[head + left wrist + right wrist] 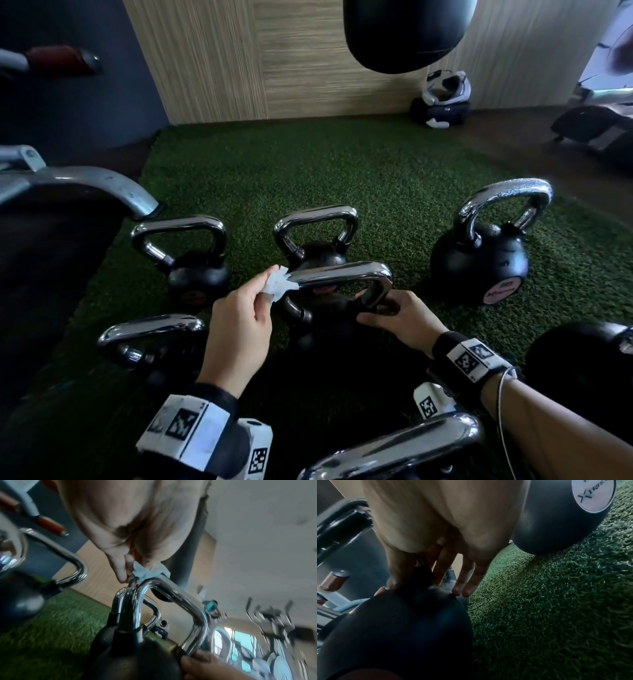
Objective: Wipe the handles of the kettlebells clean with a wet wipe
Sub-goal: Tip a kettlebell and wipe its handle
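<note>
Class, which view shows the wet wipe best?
Left wrist view: the wet wipe appears close, pinched against the chrome handle. Head view shows it smaller, in the left hand. Right wrist view lacks it.

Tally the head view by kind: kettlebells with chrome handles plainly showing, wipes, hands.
kettlebells: 6
wet wipe: 1
hands, left hand and right hand: 2
Total: 9
The cropped dark shape at the right edge is not counted.

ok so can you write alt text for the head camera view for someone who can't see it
A person's left hand presses a white wet wipe on the left end of the chrome handle of a kettlebell while the right hand holds the handle's base. Around it other kettlebells stand on green turf, with a black punching bag hanging above.
</note>
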Motion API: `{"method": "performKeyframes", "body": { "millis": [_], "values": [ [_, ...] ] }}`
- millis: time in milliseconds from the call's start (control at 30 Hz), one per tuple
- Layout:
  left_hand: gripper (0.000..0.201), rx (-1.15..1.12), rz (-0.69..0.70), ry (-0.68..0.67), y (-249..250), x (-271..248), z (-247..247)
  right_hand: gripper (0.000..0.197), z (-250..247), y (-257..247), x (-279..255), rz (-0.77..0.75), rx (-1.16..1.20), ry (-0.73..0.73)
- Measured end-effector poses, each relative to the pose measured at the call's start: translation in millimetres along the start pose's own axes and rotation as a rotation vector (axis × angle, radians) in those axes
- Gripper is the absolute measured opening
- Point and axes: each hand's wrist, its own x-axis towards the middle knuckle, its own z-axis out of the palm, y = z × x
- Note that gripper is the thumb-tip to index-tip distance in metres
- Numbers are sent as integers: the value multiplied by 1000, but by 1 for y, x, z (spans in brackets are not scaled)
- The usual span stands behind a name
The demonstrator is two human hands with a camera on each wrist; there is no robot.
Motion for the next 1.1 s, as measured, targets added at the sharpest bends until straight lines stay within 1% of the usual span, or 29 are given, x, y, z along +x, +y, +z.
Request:
{"method": "performKeyframes", "body": {
  "millis": [100,167,200,300,367,433,500,567,633,733,800,867,933,1033,1100],
  "values": [
    [35,-104,-213,-149,-24,-1,6,49,0,-1,-3,-25,13,13],
    [36,-81,-304,-229,-34,-6,13,47,0,-3,-3,-30,26,8],
    [36,-58,-336,-241,-36,-9,17,46,0,-3,-4,-34,28,5],
    [32,20,-362,-261,-29,-16,31,38,1,-1,-1,-38,72,16],
    [26,47,-356,-277,-25,-20,37,39,1,0,0,-54,151,15],
    [25,5,-380,-297,-25,-23,36,41,3,1,0,-86,172,30],
    [22,-89,-418,-340,-26,-23,33,39,3,-4,-2,-78,181,34],
    [30,-116,-402,-337,-28,-24,31,38,1,-6,-1,-78,170,21],
    [36,-64,-338,-300,-31,-23,32,40,-3,-8,0,-86,137,13],
    [38,-28,-283,-286,-31,-17,36,42,-11,-7,-6,-77,37,10],
    [39,-17,-276,-277,-33,-6,42,38,-20,-6,-12,-74,-71,-4],
    [40,12,-268,-273,-32,8,52,31,-29,-7,-18,-130,-133,-50],
    [42,37,-248,-278,-25,21,58,29,-34,-14,-23,-232,-203,-116],
    [44,5,-214,-301,-5,40,65,20,-22,-31,-24,-378,-352,-184],
    [41,19,-218,-362,3,50,72,23,-9,-38,-19,-422,-387,-205]
  ]
}}
